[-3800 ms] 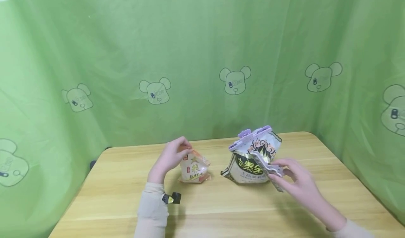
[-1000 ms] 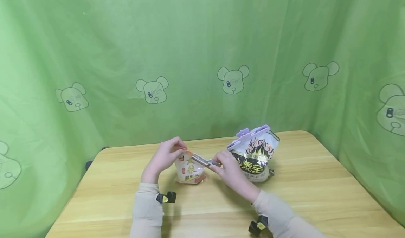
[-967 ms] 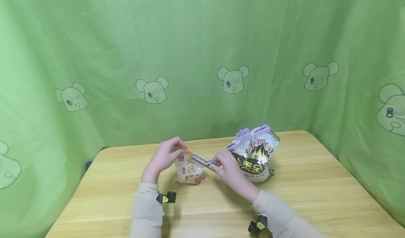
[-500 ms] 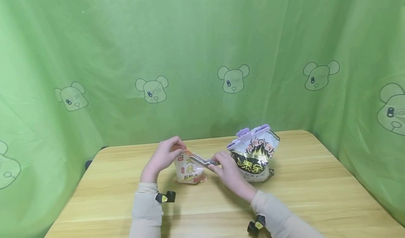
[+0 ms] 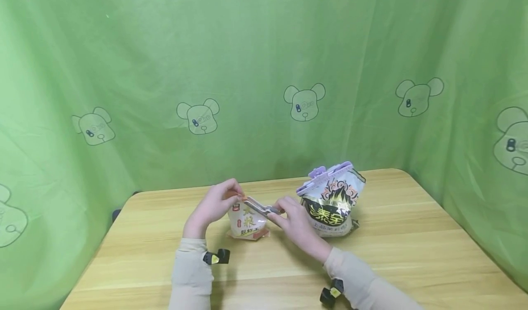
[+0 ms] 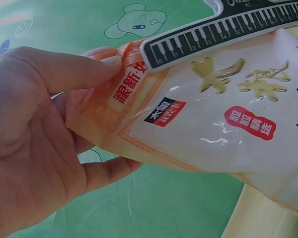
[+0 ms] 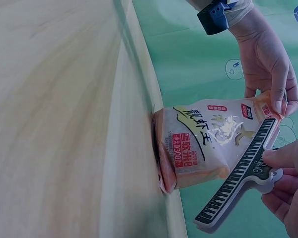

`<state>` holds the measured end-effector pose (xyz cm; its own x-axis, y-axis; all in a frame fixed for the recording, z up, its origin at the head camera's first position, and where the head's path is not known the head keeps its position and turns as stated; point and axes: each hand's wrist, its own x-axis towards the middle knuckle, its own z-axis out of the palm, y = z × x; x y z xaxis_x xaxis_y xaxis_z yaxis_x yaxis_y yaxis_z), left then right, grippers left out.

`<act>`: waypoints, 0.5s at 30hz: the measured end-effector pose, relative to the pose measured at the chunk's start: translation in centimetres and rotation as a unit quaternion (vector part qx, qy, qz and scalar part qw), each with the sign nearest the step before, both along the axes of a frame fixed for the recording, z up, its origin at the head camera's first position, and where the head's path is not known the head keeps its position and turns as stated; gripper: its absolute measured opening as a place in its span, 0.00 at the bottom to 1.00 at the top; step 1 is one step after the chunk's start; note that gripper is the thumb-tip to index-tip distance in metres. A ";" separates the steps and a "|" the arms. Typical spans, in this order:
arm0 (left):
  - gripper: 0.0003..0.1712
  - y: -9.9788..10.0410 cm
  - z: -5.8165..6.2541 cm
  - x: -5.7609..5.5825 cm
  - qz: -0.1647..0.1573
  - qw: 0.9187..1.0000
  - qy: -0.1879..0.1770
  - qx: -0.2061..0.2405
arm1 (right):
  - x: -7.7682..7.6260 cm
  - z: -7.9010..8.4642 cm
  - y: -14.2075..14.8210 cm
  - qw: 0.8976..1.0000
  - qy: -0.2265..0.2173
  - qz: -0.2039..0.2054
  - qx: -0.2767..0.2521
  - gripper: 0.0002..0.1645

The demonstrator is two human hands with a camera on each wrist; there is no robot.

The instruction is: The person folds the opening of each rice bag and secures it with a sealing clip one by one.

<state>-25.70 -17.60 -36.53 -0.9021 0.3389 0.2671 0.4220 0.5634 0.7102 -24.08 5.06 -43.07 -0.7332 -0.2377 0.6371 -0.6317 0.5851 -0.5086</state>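
Note:
My left hand [image 5: 211, 208] pinches the orange top corner of a small white and orange food bag [image 5: 244, 222], which stands on the table. In the left wrist view, the thumb lies over the bag's [image 6: 188, 126] folded orange end. My right hand [image 5: 300, 225] holds a bag clip [image 5: 255, 206] with a piano-key pattern by its handle. The clip [image 7: 237, 173] crosses the bag's upper part in the right wrist view, and one end sticks out past the bag. Whether its jaws are clamped on the bag I cannot tell.
A larger white and black bag [image 5: 330, 209] stands to the right, behind my right hand, with a purple clip [image 5: 323, 178] across its top. Both rest on a wooden table [image 5: 412, 246]. A green curtain [image 5: 247, 49] hangs behind and at the sides.
My right hand has carried the piano-key clip left, from in front of the larger bag to the small bag's top. Lately it shifted slightly further left. My left hand keeps its pinch.

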 end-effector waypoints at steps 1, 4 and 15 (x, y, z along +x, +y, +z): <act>0.06 0.0 0.0 0.0 -0.003 1.000 -0.001 0.001 | 0.0 0.1 0.0 1.000 0.000 0.001 -0.002 0.07; 0.05 0.0 0.0 0.1 -0.007 1.000 -0.008 0.007 | 0.0 0.2 -0.1 1.000 -0.005 0.005 -0.008 0.08; 0.06 -0.2 0.3 0.1 -0.002 0.999 0.051 -0.006 | -0.4 0.2 -0.2 1.000 -0.007 0.023 -0.010 0.07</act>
<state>-25.57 -17.81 -36.18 -0.8690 0.3466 0.3533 0.4942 0.5700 0.6564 -24.51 4.86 -42.89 -0.7310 -0.2587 0.6314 -0.6498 0.5461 -0.5287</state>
